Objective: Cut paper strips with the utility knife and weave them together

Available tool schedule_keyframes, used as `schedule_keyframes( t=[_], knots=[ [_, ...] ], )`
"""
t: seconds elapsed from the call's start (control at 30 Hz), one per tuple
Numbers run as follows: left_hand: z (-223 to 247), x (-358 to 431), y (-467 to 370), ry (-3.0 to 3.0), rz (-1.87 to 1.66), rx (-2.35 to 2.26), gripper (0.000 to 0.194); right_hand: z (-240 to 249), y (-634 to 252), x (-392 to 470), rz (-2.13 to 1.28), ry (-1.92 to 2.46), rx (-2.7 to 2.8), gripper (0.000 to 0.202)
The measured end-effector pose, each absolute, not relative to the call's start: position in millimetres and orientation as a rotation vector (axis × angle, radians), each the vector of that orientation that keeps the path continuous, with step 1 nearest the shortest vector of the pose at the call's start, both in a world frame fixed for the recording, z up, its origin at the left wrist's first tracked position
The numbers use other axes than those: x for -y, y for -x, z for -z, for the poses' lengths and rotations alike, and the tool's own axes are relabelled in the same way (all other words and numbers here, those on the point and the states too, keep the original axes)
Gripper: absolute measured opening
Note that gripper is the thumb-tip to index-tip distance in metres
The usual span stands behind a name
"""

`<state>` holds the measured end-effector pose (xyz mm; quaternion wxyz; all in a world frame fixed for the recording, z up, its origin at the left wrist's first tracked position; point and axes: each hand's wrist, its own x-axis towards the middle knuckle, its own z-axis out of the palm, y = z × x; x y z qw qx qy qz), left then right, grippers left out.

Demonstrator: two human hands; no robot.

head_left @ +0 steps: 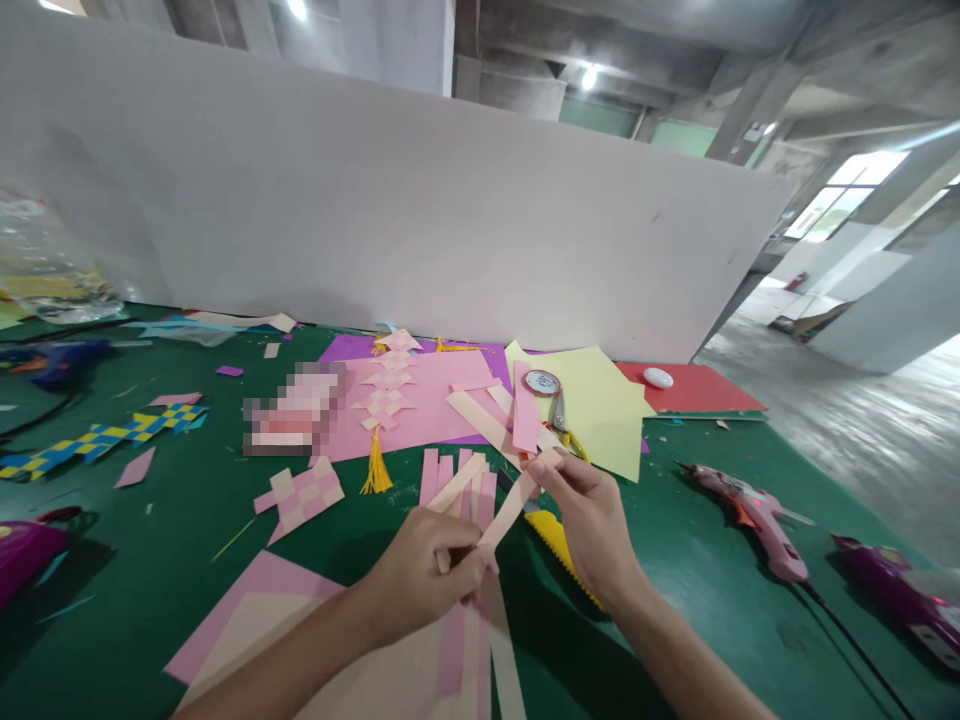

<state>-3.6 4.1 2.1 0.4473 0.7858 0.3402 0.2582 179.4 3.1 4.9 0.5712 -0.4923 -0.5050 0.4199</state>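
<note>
My left hand (442, 565) is closed, pinching a cream paper strip (511, 508) near its lower end. At the strip's upper end, my right hand (581, 500) pinches it between thumb and fingers, so it slants between both hands. Several pink and cream paper strips (452, 640) lie beneath my left hand on larger sheets. Just under my right hand rests a yellow utility knife (559, 550). A woven pink-and-cream paper piece (306, 497) sits to the left. Farther back is a woven fish-like chain (388, 392) with a yellow tassel (376, 465).
Scissors (559, 412) and a round tape roll (541, 383) lie on pale yellow sheets (600, 400). At right are a pink glue gun (757, 515) and a purple one (900, 595). A blue-yellow woven band (105, 440) lies left. A white partition (375, 200) closes the back.
</note>
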Motion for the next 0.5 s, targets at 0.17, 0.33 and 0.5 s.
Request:
schedule_keyframes(
  t=[0.17,0.33,0.5],
  knots=[
    [-4.3,-4.2,3.4,-1.948,-0.629,-0.826,0.033,-5.9,-179.4,-3.3,-0.987,1.132,1.201,0.029],
    [-2.7,-3.5,3.9,-1.934,-0.622,-0.825,0.031,-4.4,-179.0,-3.2,-0.992,1.141,1.194,0.029],
    [0.1,-4.2,5.1,-1.964,-0.617,-0.818,0.03,-2.0,-178.3,-2.8,-1.007,1.135,1.176,0.024]
  ],
)
